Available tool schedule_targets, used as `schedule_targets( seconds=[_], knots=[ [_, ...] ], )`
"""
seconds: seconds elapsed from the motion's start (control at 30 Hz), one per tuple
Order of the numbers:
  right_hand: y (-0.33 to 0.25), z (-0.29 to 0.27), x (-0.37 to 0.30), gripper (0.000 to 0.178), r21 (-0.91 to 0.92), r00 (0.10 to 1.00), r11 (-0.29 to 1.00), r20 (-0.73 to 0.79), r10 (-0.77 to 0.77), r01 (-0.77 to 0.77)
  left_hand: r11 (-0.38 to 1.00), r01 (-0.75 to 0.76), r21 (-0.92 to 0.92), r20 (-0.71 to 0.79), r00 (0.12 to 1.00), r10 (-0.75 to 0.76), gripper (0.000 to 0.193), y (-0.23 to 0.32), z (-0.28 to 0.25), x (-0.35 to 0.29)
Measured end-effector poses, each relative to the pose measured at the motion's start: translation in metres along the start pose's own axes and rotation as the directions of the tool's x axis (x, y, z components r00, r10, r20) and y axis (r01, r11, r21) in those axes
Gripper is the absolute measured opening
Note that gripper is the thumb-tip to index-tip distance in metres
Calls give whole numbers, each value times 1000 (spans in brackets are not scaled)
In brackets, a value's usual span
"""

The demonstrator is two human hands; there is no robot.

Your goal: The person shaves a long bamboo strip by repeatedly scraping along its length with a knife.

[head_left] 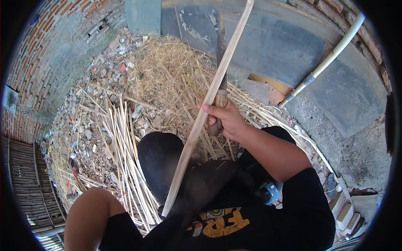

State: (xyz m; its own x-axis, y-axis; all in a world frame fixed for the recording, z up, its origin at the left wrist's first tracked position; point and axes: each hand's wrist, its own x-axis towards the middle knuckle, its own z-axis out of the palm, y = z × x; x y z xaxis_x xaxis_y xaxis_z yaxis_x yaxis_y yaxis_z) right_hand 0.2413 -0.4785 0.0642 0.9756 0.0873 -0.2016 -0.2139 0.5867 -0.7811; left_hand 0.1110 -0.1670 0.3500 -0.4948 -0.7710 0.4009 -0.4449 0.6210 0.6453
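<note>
My right hand (228, 119) is closed round the wooden handle of a large knife (221, 98), whose dark blade points away from me. Against that hand lies a long, flat, pale strip of wood or bamboo (188, 146), with my thumb pressed on it. It slants from the far edge of the view down to my lap and crosses in front of part of the blade. Of my left arm (94, 209) only the bent elbow area shows at the lower left; my left hand is out of view.
A bundle of thin pale sticks (125, 163) lies left of my knee. Beyond are straw-like shavings (167, 69) and rubble (90, 125). Grey panels (280, 42) lean at the back, with a white pipe (335, 52) at right. A brick wall (25, 104) stands on the left.
</note>
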Motion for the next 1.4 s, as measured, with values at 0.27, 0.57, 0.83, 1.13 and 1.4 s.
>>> schedule_targets(
  seconds=[0.27, 0.57, 0.83, 1.13, 1.4],
  knots=[
    [3, 7, 1, 22, -23, 999, 999, 29, -27, 28, 990, 31, -136, -189, 980, -57, 28, -64, -7, -54],
    [1, 2, -9, 21, -44, 997, 996, 44, -71, 73, -19, 990, -143, -840, -131, -526, 65, -184, 124, -90],
    [0, 7, -11, 17, -39, 992, 993, 59, -110, 113, -5, 982, -187, -767, -150, -624, 42, -185, 155, -59],
    [-25, -11, -17, 25, -225, 993, 967, 47, -111, 118, -109, 964, -242, -903, -265, -340, 33, -185, 171, -84],
    [-50, -27, -2, 27, -454, 925, 884, -279, -260, 112, 8, 897, -441, -851, -415, -321, 33, -170, 223, -149]
  ],
)
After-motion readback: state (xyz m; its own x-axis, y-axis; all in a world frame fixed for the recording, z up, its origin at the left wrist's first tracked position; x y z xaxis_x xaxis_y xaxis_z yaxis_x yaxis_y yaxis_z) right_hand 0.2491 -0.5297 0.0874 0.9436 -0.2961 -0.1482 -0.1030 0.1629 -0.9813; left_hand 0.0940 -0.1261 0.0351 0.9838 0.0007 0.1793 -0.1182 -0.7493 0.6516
